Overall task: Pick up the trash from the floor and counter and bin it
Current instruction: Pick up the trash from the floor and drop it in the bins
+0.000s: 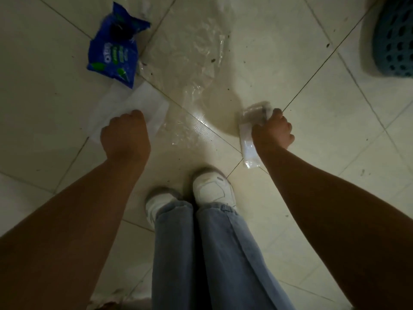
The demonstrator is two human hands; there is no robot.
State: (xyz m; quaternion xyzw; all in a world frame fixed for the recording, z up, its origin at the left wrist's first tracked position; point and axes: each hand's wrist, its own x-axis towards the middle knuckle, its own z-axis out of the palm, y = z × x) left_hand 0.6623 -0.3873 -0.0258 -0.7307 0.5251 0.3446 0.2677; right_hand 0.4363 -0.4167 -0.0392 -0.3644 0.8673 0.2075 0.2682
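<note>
Pale tiled floor (pixel 312 121), dim light. The right hand (pixel 273 130) is closed around crumpled clear wrappers (pixel 250 144); the left hand (pixel 125 136) pinches a white paper (pixel 138 101) lying flat. The blue packet (pixel 114 54) and thin film (pixel 187 59) remain; that film could slip a full fist.

The blue basket (pixel 395 39) is cut off by the right edge. Left hand (pixel 125 135) hides its own fingertips and part of the white paper (pixel 143 101).

Floor (pixel 312 121): pale square tiles, dark grout lines, scattered dark specks; glossy patch near centre
Shoes (pixel 212 189): white pair, side by side on the tiles
Jeans (pixel 212 253): light blue denim; hems touching the shoes
</note>
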